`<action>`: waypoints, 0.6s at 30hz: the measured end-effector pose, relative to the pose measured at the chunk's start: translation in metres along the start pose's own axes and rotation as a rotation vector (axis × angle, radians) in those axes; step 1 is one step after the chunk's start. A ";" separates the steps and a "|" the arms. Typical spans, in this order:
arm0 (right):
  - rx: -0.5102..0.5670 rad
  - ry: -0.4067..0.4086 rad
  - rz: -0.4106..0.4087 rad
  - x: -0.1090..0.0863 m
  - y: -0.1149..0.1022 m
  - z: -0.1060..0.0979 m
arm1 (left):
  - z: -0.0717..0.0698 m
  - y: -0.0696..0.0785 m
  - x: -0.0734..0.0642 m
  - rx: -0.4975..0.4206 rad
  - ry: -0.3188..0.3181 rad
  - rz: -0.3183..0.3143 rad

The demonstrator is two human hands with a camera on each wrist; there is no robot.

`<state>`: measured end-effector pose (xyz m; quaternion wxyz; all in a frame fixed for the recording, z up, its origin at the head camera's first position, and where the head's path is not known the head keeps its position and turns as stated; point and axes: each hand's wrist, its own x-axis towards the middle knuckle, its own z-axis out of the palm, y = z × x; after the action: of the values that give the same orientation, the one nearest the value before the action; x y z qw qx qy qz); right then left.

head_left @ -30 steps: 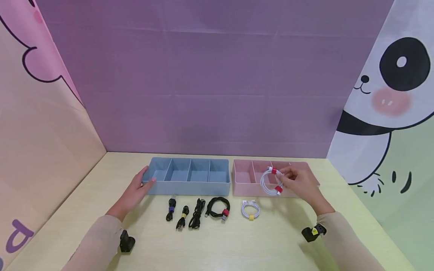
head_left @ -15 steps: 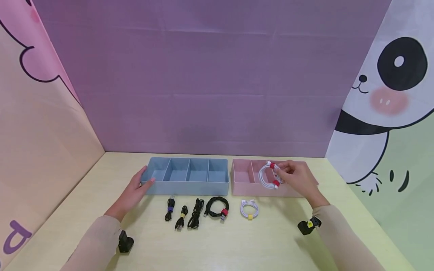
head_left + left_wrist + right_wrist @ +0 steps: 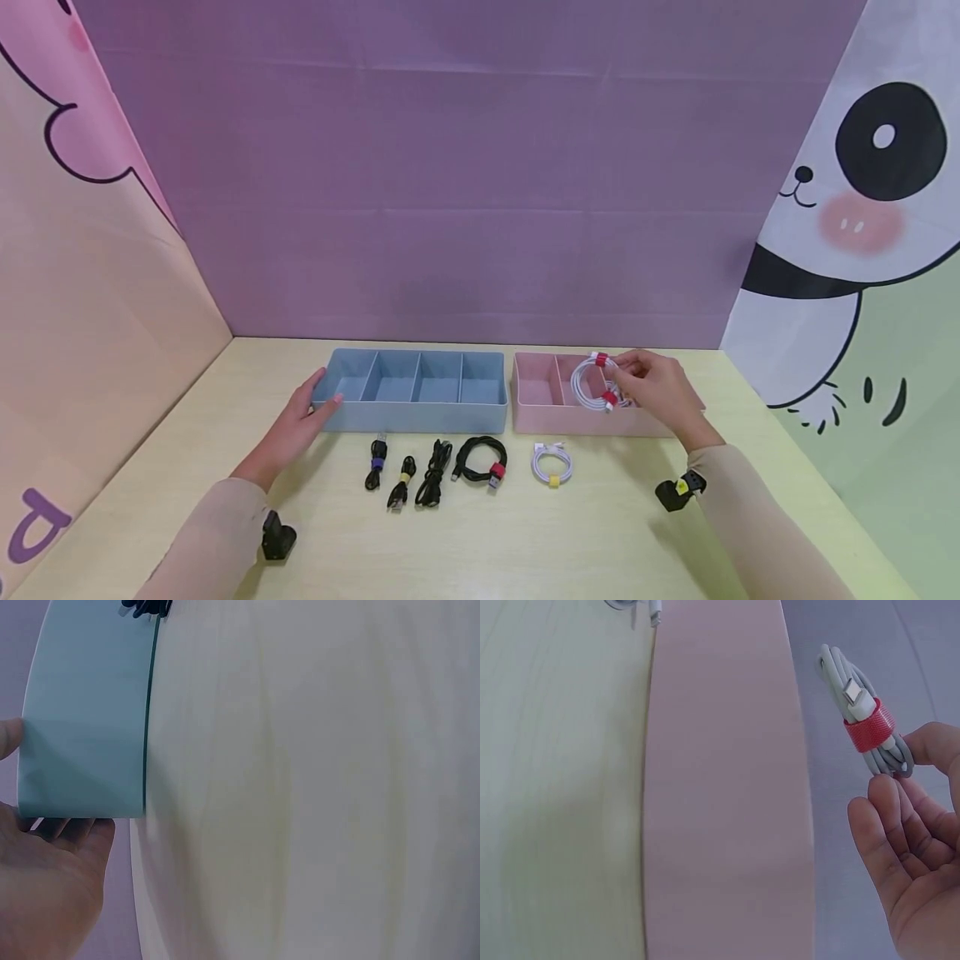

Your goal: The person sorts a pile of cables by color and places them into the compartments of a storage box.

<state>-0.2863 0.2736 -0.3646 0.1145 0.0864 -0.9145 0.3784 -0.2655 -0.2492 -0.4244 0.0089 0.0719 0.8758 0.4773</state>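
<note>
Our right hand (image 3: pixel 662 392) pinches the white coil (image 3: pixel 868 712) over the pink box (image 3: pixel 585 421); left of that box, our left hand (image 3: pixel 300 423) grips the blue box (image 3: pixel 416 417). We judge this a placing step, probably calling for lowering, then release.

I have a white cable (image 3: pixel 865 709) wound in a round coil, bound by two red straps (image 3: pixel 609 398); one metal-tipped plug projects beside a strap. The right hand (image 3: pixel 660 390) pinches the coil at its edge, suspending it over the pink box (image 3: pixel 585 421). The pink box is upright, open-topped and divided; its right part is partly covered by hand and coil. The blue box (image 3: pixel 420 418), upright with four compartments, stands just left of the pink box. The left hand (image 3: pixel 296 421) holds its left end.
</note>
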 end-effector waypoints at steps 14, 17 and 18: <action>-0.005 -0.064 0.093 0.010 -0.004 -0.003 | 0.000 0.004 -0.001 -0.006 0.002 0.003; 0.004 -0.080 0.111 0.012 -0.004 -0.003 | 0.000 0.004 -0.001 -0.010 0.001 0.005; 0.005 -0.086 0.117 0.013 -0.003 -0.003 | 0.000 0.004 -0.001 -0.011 0.001 0.003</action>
<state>-0.2974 0.2724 -0.3568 0.0525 0.0493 -0.9210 0.3828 -0.2641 -0.2471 -0.4214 0.0082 0.0732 0.8730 0.4821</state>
